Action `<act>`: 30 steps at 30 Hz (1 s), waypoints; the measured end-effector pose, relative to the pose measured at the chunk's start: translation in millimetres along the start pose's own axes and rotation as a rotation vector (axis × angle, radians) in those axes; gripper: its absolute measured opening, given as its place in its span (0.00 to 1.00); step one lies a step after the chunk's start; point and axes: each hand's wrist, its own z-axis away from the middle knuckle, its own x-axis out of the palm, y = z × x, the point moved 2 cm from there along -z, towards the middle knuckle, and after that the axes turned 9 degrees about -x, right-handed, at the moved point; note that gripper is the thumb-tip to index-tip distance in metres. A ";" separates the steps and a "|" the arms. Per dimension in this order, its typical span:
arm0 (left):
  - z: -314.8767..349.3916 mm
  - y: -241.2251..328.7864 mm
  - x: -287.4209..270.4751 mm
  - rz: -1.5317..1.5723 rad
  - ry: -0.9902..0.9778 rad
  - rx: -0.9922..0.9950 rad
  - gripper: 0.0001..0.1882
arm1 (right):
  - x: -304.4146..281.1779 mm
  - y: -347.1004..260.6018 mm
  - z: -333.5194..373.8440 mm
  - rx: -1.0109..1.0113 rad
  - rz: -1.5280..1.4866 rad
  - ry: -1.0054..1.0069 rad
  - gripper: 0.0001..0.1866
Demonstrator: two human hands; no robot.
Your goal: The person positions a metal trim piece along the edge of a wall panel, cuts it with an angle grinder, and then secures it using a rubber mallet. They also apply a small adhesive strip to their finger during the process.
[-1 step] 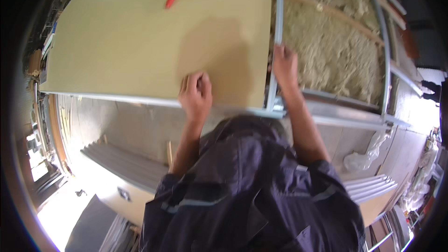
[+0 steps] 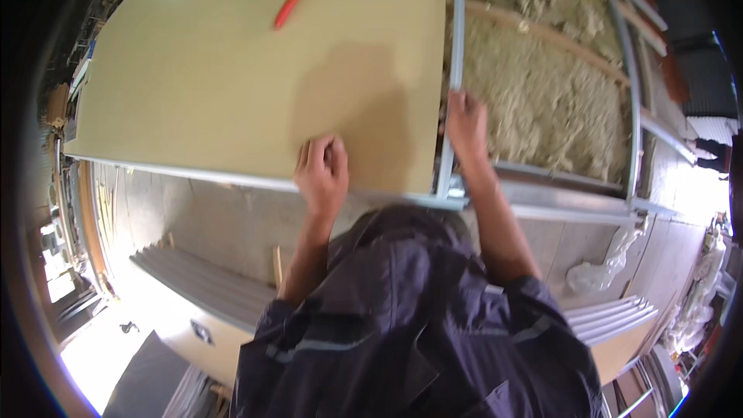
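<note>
A large flat beige board [image 2: 193, 85] lies in front of me on a frame of grey metal. Over the board's near part is my left hand [image 2: 323, 174], its fingers curled in; whatever they hold, if anything, is hidden. My right hand [image 2: 468, 128] is closed at the grey metal rail [image 2: 457, 39] that runs along the board's right edge, its fingers around the rail. A narrow dark gap shows between board and rail. Farther off on the board rests a tool with a wooden handle and a red grip end [image 2: 287, 12]; its head is out of view.
Right of the rail, fibrous yellowish insulation [image 2: 542, 93] fills the frame, crossed by a wooden batten [image 2: 557, 27]. Behind me on the left stand stacked grey profiled panels [image 2: 201, 271], with more ribbed panels [image 2: 615, 317] on the right. Clear plastic sheeting [image 2: 596, 271] lies on the concrete floor.
The view has shifted slightly, so board, tool and hands all sit a little lower in the picture. Both hands keep nearly the same places against the board and rail.
</note>
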 end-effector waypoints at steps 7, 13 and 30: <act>-5.6 13.0 -2.7 0.026 -0.023 -0.004 0.02 | -2.8 -28.7 -0.5 0.003 0.068 -0.017 0.14; -4.9 11.6 1.2 0.022 -0.049 -0.035 0.04 | -4.6 -17.8 -6.8 -0.071 0.228 -0.016 0.15; -1.8 10.8 -2.5 0.011 -0.084 -0.026 0.05 | -3.7 -25.0 -6.4 -0.092 0.205 -0.024 0.16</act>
